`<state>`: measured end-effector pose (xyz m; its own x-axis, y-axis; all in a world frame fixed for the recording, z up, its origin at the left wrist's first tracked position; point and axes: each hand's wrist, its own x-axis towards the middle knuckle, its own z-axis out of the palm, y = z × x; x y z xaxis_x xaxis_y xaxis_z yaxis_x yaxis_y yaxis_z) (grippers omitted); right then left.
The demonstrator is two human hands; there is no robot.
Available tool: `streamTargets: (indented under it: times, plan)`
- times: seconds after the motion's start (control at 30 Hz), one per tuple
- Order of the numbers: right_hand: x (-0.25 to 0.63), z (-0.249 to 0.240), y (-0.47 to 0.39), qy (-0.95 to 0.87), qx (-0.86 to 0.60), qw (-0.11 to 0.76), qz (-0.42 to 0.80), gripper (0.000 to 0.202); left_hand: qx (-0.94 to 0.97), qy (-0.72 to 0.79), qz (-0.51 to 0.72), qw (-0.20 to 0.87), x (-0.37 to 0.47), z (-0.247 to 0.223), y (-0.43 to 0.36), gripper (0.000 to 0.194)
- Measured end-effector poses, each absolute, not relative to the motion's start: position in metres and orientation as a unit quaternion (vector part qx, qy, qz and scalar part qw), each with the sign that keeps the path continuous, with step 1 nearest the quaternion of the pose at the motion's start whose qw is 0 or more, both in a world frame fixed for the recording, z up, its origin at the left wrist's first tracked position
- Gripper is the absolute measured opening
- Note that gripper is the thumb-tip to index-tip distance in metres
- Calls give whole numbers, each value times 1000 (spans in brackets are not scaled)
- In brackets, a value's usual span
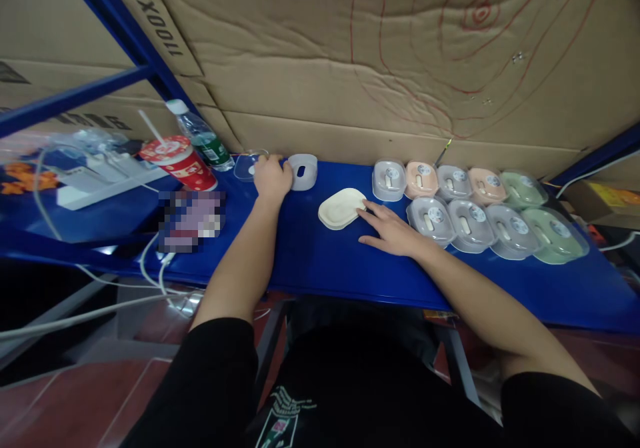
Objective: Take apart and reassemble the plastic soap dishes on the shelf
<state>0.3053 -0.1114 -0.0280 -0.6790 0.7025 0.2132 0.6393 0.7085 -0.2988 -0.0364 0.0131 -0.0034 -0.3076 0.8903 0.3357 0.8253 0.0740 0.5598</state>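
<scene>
Head view: a cream dish (342, 208) lies flat on the table (310, 255), between the two hands and apart from the boxes.
Right hand (391, 228): fingers spread, fingertips at the dish's right edge, nothing gripped.
Left hand (273, 178): bent over the right edge of a clear lid (244, 168), just beside a slotted cover (306, 181) — cannot tell whether it pinches either.
Dish feel: probably light and stiff, smooth enough to slide, not very fragile.
Dish hold: the long rims look best, thumb on one and fingers on the other.
Boxes (431, 220): two rows to the right, the near row close to the right wrist — tight for that arm.
Far left: cup (200, 171) and bottle (207, 145) stand near the left hand, likely easy to tip.
Behind: cardboard (300, 88) limits reach.
</scene>
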Motion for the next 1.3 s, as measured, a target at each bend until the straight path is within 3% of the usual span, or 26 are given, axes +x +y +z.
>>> streamTargets:
  times: [0.1, 0.33, 0.57, 0.77, 1.0, 1.17, 1.3]
  plan:
    - [304, -25, -113, -906, -377, 175, 74, 73, 590, 744, 313, 11, -39, -3, 10, 55]
    - [283, -18, -116, -912, -352, 193, 86, 50, 555, 801, 220, 43, -54, -9, 22, 71]
    - [277, -21, -112, -902, -404, 120, 96, 81, 558, 780, 281, 18, -58, -12, 21, 66]
    - [282, -23, -111, -898, -409, 106, 121, 86, 698, 662, 269, 42, -23, -3, 7, 67]
    - [282, -23, -111, -899, -411, 96, 119, 85, 825, 549, 102, 86, -4, 0, -8, 105]
    - [285, -24, -111, -899, -409, 99, 122, 84, 791, 584, 177, 45, 7, -16, -3, 58]
    - [291, -23, -110, -896, -411, 123, 113, 83, 759, 616, 209, 24, 15, -21, -2, 49]
